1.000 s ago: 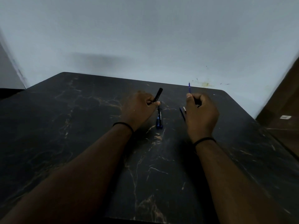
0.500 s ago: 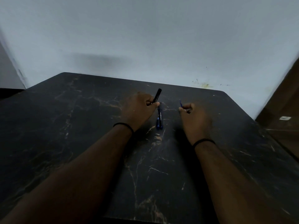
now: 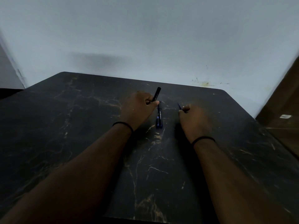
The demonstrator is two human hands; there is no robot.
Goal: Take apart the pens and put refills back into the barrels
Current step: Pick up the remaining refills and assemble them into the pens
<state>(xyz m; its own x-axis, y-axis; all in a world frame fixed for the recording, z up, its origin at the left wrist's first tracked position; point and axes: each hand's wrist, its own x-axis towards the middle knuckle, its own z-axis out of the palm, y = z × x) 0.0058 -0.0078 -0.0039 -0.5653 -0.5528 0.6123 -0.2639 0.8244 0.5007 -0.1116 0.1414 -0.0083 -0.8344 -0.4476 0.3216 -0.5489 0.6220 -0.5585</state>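
My left hand (image 3: 138, 109) grips a black pen barrel (image 3: 156, 95) that sticks up and away past my thumb. Just right of that hand, two pens with blue ends (image 3: 159, 118) lie side by side on the dark marble table (image 3: 80, 126), pointing toward me. My right hand (image 3: 193, 121) rests low on the table with its fingers closed on a thin blue refill (image 3: 179, 106); only the refill's tip shows above my fingers.
A pale wall (image 3: 145, 38) rises right behind the table's far edge. A brown wooden surface (image 3: 284, 107) stands past the table's right edge. The scene is dim.
My right hand has dropped from a raised pose down to the table and shifted slightly left, tilting the blue refill low. The left hand with the black barrel has stayed put.
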